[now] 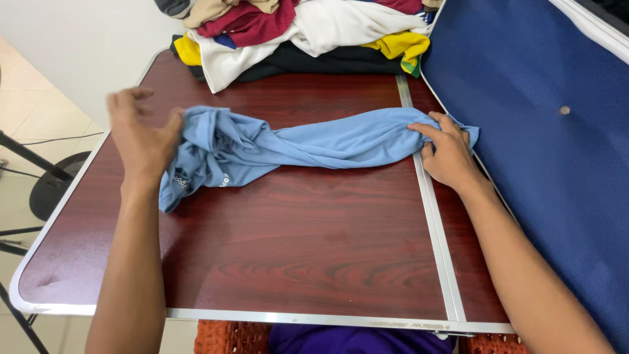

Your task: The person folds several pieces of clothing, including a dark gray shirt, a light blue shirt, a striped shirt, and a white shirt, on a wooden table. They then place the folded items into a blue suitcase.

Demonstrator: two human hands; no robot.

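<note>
No packages, signs or screens here. Only a small white printed mark on the light blue shirt [308,145], near its left end on the table, plus a small dark patch at the hem; both too small to make out.

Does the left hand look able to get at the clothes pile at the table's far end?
Probably yes: left hand sits at the blue shirt, with bare table up to the clothes pile.

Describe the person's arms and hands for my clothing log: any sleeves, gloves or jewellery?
Both forearms are bare as far as the picture shows, with no sleeve in view. The left hand and the right hand wear no gloves. No ring, watch or wristband shows on either. Purple cloth at the bottom edge may be the person's clothing, but that cannot be told for sure.
</note>
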